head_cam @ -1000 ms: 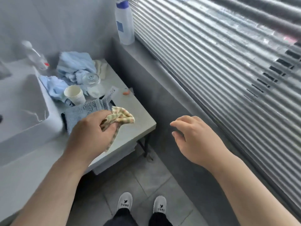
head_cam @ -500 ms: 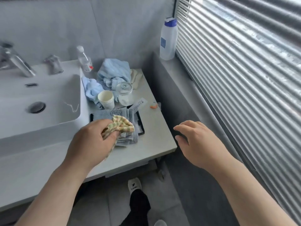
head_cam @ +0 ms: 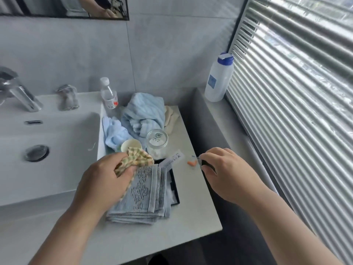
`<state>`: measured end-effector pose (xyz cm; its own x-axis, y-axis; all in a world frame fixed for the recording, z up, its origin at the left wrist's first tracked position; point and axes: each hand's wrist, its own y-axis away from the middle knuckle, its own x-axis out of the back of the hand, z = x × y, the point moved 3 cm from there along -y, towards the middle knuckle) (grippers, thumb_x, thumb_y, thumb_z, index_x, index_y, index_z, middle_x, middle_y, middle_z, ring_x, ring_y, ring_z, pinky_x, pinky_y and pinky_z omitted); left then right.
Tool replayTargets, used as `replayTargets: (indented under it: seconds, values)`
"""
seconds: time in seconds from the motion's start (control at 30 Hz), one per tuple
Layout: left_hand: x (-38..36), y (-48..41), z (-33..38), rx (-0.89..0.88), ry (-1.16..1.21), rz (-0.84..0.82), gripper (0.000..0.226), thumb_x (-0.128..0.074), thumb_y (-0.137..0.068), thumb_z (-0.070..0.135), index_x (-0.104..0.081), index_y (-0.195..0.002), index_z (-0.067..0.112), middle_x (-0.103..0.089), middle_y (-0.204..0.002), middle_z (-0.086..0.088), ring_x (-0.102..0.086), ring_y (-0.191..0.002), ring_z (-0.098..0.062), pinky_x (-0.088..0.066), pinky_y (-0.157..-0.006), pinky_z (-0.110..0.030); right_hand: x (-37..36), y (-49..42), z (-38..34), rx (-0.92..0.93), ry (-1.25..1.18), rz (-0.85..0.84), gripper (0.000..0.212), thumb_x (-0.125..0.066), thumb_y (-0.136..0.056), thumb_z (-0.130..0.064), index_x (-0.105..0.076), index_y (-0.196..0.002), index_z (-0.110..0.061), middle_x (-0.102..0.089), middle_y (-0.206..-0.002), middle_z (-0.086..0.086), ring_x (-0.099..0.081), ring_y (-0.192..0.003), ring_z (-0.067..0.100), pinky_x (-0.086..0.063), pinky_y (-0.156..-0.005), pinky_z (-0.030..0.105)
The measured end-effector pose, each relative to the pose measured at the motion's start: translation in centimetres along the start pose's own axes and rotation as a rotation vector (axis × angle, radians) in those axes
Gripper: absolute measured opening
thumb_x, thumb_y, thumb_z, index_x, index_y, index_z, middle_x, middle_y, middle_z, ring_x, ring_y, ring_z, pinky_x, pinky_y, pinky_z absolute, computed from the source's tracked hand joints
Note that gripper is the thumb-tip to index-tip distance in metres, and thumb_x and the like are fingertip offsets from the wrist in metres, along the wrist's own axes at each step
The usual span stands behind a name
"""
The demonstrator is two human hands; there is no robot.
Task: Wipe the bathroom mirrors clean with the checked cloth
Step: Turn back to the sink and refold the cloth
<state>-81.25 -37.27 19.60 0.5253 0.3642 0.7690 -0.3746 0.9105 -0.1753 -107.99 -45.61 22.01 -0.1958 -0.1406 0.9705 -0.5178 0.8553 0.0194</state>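
Over the near tabletop [head_cam: 191,217] the left hand [head_cam: 99,180] keeps its grip bunched round the one checked cloth [head_cam: 136,159], the right hand [head_cam: 225,169] loosely curled and empty. The view has swung up from the floor — one mirror [head_cam: 63,6] edge now shows, unwiped — past two bottles and one glass.

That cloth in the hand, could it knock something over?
Maybe. The left hand holds the checked cloth right beside the paper cup and the upturned glass, so a quick lift toward the mirror might tip them. The cloth's dangling tail could also drag the folded towel.
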Motion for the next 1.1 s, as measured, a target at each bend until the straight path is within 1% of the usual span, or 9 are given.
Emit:
replayTargets:
  seconds: [0.33, 0.5, 0.6, 0.7, 0.8, 0.9, 0.97, 1.03, 1.1]
  values:
    - [-0.8, -4.7, 0.1, 0.023, 0.041, 0.010, 0.020, -0.082, -0.078, 0.015, -0.074, -0.097, 0.015, -0.061, -0.076, 0.013, -0.061, -0.070, -0.023, -0.042, -0.063, -0.028, -0.3, -6.9, 0.2, 0.069, -0.032, -0.039, 0.025, -0.050, -0.099, -0.027, -0.065, -0.119, -0.023, -0.062, -0.118, -0.010, -0.056, -0.109, 0.021, -0.049, -0.090, 0.032]
    - [-1.9, -4.7, 2.0, 0.029, 0.101, 0.043, 0.025, -0.084, -0.075, 0.012, -0.073, -0.096, 0.020, -0.053, -0.070, 0.034, -0.055, -0.065, 0.001, -0.040, -0.060, -0.012, -0.5, -9.8, -1.3, 0.198, -0.164, -0.077, 0.030, -0.053, -0.099, -0.031, -0.064, -0.127, -0.025, -0.063, -0.123, -0.009, -0.057, -0.113, 0.018, -0.045, -0.098, 0.027]
    - [-3.0, -4.8, 3.3, 0.033, 0.185, 0.037, 0.034, -0.083, -0.077, 0.016, -0.062, -0.098, 0.033, -0.063, -0.080, 0.024, -0.059, -0.072, -0.001, -0.042, -0.055, -0.014, -0.4, -10.8, -2.4, 0.232, -0.364, -0.146, 0.024, -0.050, -0.100, -0.036, -0.071, -0.101, -0.023, -0.067, -0.092, -0.008, -0.059, -0.086, 0.011, -0.050, -0.079, 0.033]
    - [-4.1, -5.2, 3.9, 0.065, 0.259, 0.019, 0.029, -0.078, -0.082, 0.027, -0.060, -0.101, 0.039, -0.064, -0.081, 0.020, -0.060, -0.066, -0.005, -0.048, -0.056, -0.021, -0.2, -11.3, -2.7, 0.196, -0.599, -0.206, 0.032, -0.052, -0.100, -0.039, -0.062, -0.078, -0.018, -0.054, -0.063, -0.008, -0.048, -0.060, 0.012, -0.043, -0.060, 0.030]
    - [-4.9, -5.0, 4.8, 0.091, 0.327, 0.000, 0.026, -0.081, -0.080, 0.021, -0.066, -0.091, 0.038, -0.066, -0.078, 0.015, -0.063, -0.068, -0.009, -0.048, -0.057, -0.018, -0.4, -11.3, -2.2, 0.115, -0.709, -0.208, 0.013, -0.062, -0.095, -0.034, -0.073, -0.090, -0.027, -0.069, -0.080, -0.013, -0.063, -0.071, 0.008, -0.050, -0.069, 0.023]
    - [-5.7, -4.9, 5.4, 0.255, 0.586, -0.039, 0.030, -0.078, -0.084, 0.015, -0.072, -0.084, 0.044, -0.073, -0.084, 0.015, -0.069, -0.079, -0.007, -0.049, -0.066, -0.014, -0.7, -11.1, -1.4, -0.040, -0.819, -0.192, 0.006, -0.070, -0.088, -0.023, -0.074, -0.088, -0.027, -0.072, -0.084, -0.005, -0.068, -0.074, 0.013, -0.057, -0.075, 0.035]
    - [-6.6, -4.9, 5.1, 0.431, 0.828, -0.030, 0.013, -0.077, -0.083, 0.019, -0.075, -0.090, 0.030, -0.077, -0.088, 0.003, -0.073, -0.085, -0.017, -0.053, -0.071, -0.023, -0.9, -11.0, -0.8, -0.140, -0.944, -0.201, 0.018, -0.069, -0.086, -0.010, -0.071, -0.080, -0.027, -0.073, -0.076, 0.002, -0.070, -0.070, 0.022, -0.057, -0.069, 0.043]
    - [-7.2, -4.8, 5.1, 0.527, 0.969, -0.030, 0.012, -0.072, -0.074, 0.025, -0.076, -0.086, 0.022, -0.077, -0.087, -0.007, -0.073, -0.083, -0.023, -0.054, -0.071, -0.029, -1.0, -11.0, -0.2, -0.198, -1.033, -0.192, 0.029, -0.063, -0.083, -0.001, -0.067, -0.077, -0.028, -0.070, -0.071, 0.002, -0.062, -0.059, 0.020, -0.049, -0.052, 0.037]
    - [-7.1, -4.9, 5.4, 0.563, 1.059, -0.019, 0.008, -0.070, -0.074, 0.020, -0.076, -0.078, 0.024, -0.076, -0.083, -0.008, -0.071, -0.076, -0.019, -0.054, -0.071, -0.034, -1.0, -11.1, 0.4, -0.237, -1.100, -0.158, 0.032, -0.056, -0.074, 0.000, -0.066, -0.079, -0.030, -0.065, -0.074, 0.000, -0.053, -0.059, 0.014, -0.041, -0.051, 0.030]
